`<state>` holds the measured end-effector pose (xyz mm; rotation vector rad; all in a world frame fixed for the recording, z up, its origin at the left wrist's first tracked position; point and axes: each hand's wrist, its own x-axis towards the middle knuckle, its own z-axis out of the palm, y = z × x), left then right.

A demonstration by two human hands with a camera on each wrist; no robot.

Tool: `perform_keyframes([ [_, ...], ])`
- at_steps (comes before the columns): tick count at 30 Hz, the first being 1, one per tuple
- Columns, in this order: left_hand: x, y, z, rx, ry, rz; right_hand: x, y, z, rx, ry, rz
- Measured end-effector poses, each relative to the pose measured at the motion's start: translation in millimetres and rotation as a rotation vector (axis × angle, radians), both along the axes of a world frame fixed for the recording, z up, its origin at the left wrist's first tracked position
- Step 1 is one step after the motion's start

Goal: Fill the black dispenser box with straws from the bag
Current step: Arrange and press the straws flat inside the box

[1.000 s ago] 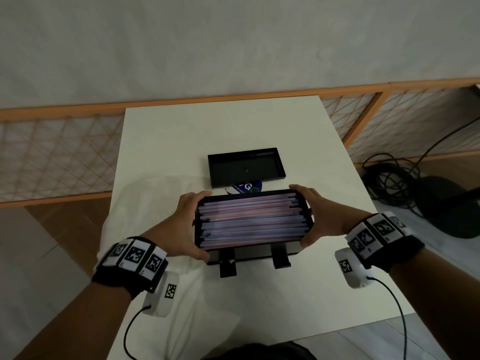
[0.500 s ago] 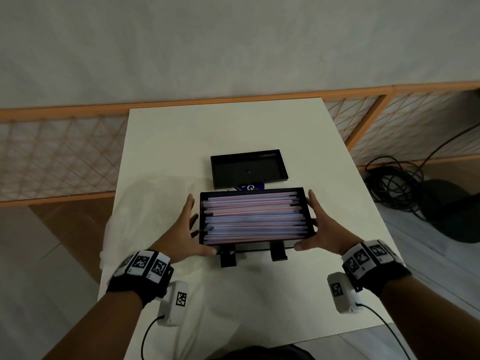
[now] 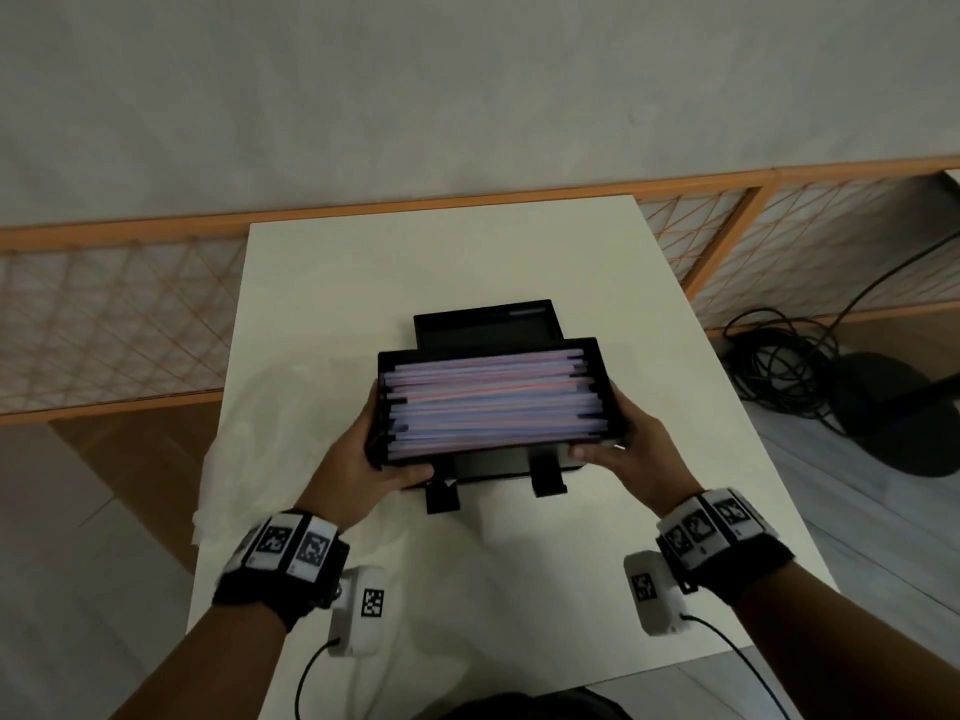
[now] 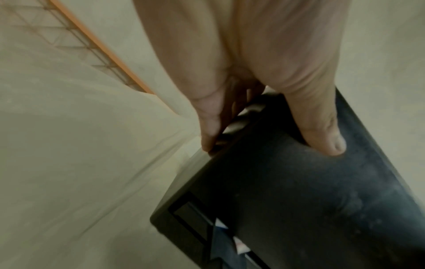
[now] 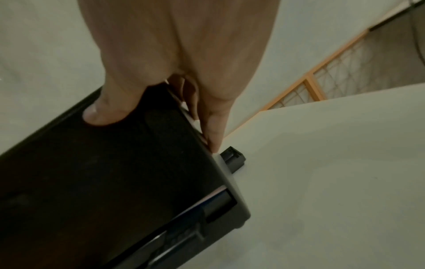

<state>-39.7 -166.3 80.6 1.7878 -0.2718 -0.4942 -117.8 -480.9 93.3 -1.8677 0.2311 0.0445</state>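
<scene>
**Dispenser box loaded and held at both ends — handling notes**

Black dispenser box is held above the near half of the white table, tipped with its open top toward the head camera. Whether its front feet touch the table I cannot tell.

Grip: left hand on the left end, right hand on the right end. In both wrist views the thumb lies flat on the front wall while the fingers curl round the end wall behind. A clamp, not a pinch.

Handling, judged: rigid plastic shell, smooth faces, so likely slippery; probably light even loaded. The end walls look the best hold — the front slot and feet are weaker places to grip. Straws are loose, light and will roll; a steeper tilt could spill them.

Containers:
- Box: straws stacked lengthwise, pale with pink and blue tints, nearly to the rim. Filling looks close to done.
- Black lid lies upturned just behind the box, with nothing visible in it.
- Clear plastic bag lies flat on the table at the left; contents not discernible.
</scene>
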Motion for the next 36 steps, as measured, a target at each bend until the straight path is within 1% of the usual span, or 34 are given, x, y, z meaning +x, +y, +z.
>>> perform_keyframes([
  [2, 2.8, 0.7, 2.9, -0.011, 0.003, 0.024, 1.0, 0.1, 3.5, -0.009, -0.020, -0.021],
  [4, 3.5, -0.6, 9.2, 0.007, -0.034, 0.014, 6.1, 2.3, 10.9, -0.037, -0.049, -0.004],
  [7, 1.2, 1.0, 9.1, 0.046, -0.040, 0.034, 10.4, -0.3, 10.0, -0.014, -0.035, -0.002],
  [9, 2.8, 2.1, 16.6, 0.076, -0.084, -0.008, 13.5, 0.6, 17.5, -0.055, -0.049, 0.004],
  [12, 1.6, 4.8, 7.3, 0.073, -0.031, 0.016, 12.7, 1.1, 12.3, -0.055, -0.003, 0.025],
  [15, 3.4, 5.6, 3.0, 0.072, -0.056, 0.012, 16.1, 4.5, 13.7, -0.072, -0.018, 0.030],
  [19, -3.1, 8.2, -5.2, 0.083, -0.018, -0.002, 2.4, 3.2, 4.1, -0.030, 0.019, 0.003],
  [26, -4.3, -0.3, -15.5, 0.122, 0.007, -0.001, 13.8, 2.8, -5.4, -0.074, 0.139, 0.037],
  [30, -7.8, -5.3, -23.4, 0.150, 0.035, -0.009, 16.3, 3.0, -4.5, -0.125, 0.214, 0.051],
  [33, -11.1, -6.7, -23.6, 0.165, 0.054, -0.024, 13.2, 1.9, 3.5, -0.183, 0.285, 0.081],
  [34, -11.5, -6.3, -22.4, 0.163, 0.062, -0.045, 12.9, 2.5, 9.2, -0.232, 0.270, 0.045],
  [36, -11.3, -4.2, -19.3, 0.122, 0.114, -0.053, 15.4, 8.4, 27.3, -0.363, 0.144, -0.114],
])
